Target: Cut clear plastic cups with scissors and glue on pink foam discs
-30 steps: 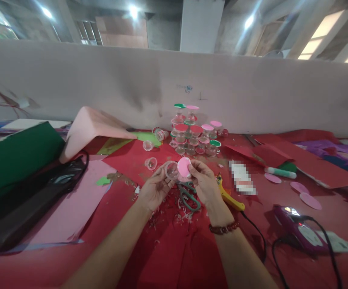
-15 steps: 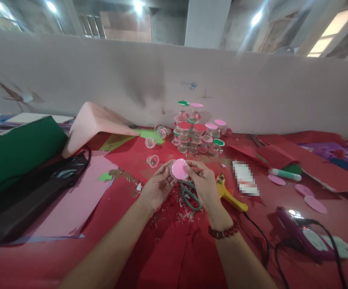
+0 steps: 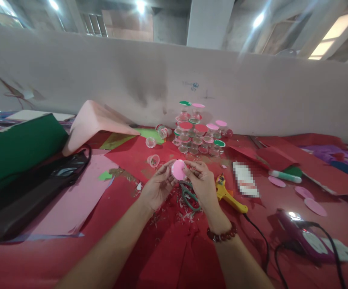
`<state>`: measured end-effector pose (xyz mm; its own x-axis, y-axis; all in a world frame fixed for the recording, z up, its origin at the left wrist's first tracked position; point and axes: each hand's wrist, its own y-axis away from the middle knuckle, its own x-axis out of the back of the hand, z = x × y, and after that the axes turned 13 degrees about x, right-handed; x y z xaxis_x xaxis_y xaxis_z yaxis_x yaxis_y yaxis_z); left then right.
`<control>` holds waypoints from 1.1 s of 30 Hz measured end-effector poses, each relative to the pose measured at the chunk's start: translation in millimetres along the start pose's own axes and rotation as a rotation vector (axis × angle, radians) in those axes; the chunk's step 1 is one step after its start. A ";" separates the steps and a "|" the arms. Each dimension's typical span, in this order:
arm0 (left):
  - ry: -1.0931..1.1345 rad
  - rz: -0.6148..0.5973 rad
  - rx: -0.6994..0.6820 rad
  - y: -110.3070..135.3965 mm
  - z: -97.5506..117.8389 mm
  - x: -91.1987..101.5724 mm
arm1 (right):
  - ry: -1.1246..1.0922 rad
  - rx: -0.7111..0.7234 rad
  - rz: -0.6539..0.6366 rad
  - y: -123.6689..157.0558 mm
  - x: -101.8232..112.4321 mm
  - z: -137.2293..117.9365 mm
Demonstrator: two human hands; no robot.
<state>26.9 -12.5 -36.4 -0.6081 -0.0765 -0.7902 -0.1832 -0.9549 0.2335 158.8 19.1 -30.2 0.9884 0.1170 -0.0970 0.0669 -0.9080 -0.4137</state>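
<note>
Both hands meet above the red sheet at the table's middle. My left hand [image 3: 157,186] grips a small clear plastic cup, mostly hidden behind a pink paper disc [image 3: 178,169]. My right hand [image 3: 202,182], with a bead bracelet on the wrist, presses that disc onto the cup's mouth with thumb and fingers. Green-handled scissors [image 3: 189,196] lie under the hands among paper shavings. Behind them stands a stack of clear cups with pink, red and green disc lids [image 3: 196,134].
A yellow glue gun [image 3: 230,194] with a black cord lies right of my right hand. Loose clear cups [image 3: 152,160] sit ahead on the left. Further out: pink discs [image 3: 311,202], green glue stick [image 3: 284,176], purple device [image 3: 302,233], black bag [image 3: 41,184], green roll [image 3: 14,148].
The pink disc was held beside the open cup; it now covers the cup's mouth, with both hands closed in around it. The view has shifted slightly.
</note>
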 end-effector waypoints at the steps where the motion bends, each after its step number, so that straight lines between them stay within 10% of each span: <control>1: -0.001 0.001 -0.003 -0.1 -0.2 0.2 | 0.022 0.013 -0.004 0.3 -0.3 -0.6; 11: 0.050 0.046 0.010 -0.5 0.4 -0.7 | 0.569 0.470 0.067 6.4 -1.9 -7.1; 17: 0.142 0.101 0.049 -0.3 0.7 1.9 | 0.801 0.730 -0.316 18.3 -9.7 -8.0; 29: -0.064 0.132 -0.033 2.3 -5.6 -0.4 | 0.567 0.462 -0.268 17.5 -14.1 8.8; 33: -0.241 0.148 -0.148 2.9 -7.9 1.0 | 0.154 0.197 -0.109 13.6 -14.6 5.6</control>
<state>31.9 -17.6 -41.0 -0.7885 -0.1647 -0.5926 0.0249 -0.9712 0.2369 144.5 7.3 -39.5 0.9869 0.1337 0.0902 0.1612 -0.7956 -0.5839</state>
